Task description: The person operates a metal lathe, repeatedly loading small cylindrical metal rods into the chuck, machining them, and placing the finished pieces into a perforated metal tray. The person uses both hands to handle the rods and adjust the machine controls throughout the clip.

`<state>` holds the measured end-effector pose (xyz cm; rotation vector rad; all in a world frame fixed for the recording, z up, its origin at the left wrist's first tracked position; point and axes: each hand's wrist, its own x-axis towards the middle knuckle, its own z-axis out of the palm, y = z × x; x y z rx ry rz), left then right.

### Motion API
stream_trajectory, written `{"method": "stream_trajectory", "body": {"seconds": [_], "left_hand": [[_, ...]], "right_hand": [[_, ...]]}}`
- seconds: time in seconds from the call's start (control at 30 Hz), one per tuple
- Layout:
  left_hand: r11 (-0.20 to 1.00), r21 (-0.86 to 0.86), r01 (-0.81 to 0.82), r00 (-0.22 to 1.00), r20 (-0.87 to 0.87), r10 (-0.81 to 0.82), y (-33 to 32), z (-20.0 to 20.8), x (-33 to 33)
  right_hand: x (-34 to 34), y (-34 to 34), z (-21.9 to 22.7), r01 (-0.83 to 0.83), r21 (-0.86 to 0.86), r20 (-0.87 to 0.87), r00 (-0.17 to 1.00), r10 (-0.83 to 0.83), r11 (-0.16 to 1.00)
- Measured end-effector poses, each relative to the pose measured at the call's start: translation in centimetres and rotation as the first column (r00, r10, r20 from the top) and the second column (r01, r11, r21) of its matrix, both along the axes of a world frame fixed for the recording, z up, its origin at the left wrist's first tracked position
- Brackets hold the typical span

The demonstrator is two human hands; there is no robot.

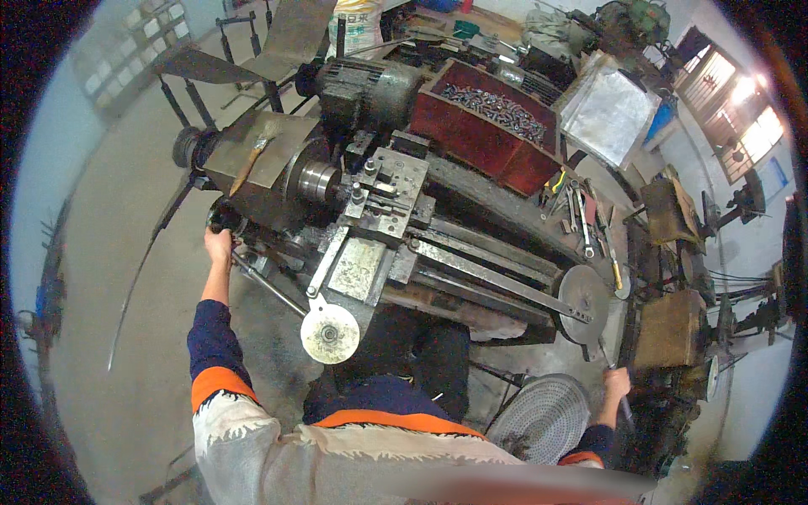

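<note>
A person is working a grimy grey metal lathe (396, 219): the right hand (617, 384) is clenching a slim dark lever (624, 408) near the pale round handwheel (329, 332); farther off, the left hand (218, 245) is grasping a black knob (222, 220) by the headstock. Steady, even pressure seems wise.

A dark round knob (220, 220) is sitting at the left front end of the grey metal lathe (353, 219), just below the headstock, and the left hand (219, 246) is closing around it. A thin dark lever (624, 396) is sticking up at the lathe's right front end, beside the round handwheel (582, 301), with the right hand (617, 384) gripping it
</note>
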<state>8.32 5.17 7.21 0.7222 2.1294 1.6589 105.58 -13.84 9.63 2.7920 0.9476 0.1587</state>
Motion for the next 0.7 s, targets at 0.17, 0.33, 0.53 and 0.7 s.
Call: {"method": "stream_trajectory", "body": {"seconds": [0.17,0.33,0.53,0.7], "left_hand": [[0.999,0.029,-0.015,0.999,0.038,0.014,-0.5,0.4,1.3],[0.995,0.049,0.089,0.993,-0.086,-0.085,-0.3,-2.7,-1.6],[0.986,0.096,0.139,0.957,0.243,-0.159,-5.7,-2.2,-4.2],[0.704,-0.694,0.151,0.804,-0.328,-0.496,-4.8,-10.3,-6.9]], "right_hand": [[-1.5,4.6,3.6,-0.005,-0.028,0.107,0.994,0.008,1.0],[0.1,3.7,0.3,0.004,0.086,0.127,0.992,-0.015,0.996],[-8.8,-0.8,0.4,-0.16,0.318,0.027,0.987,0.16,0.935],[-12.1,-4.5,-2.2,-0.047,0.219,-0.271,0.956,0.107,0.975]]}}
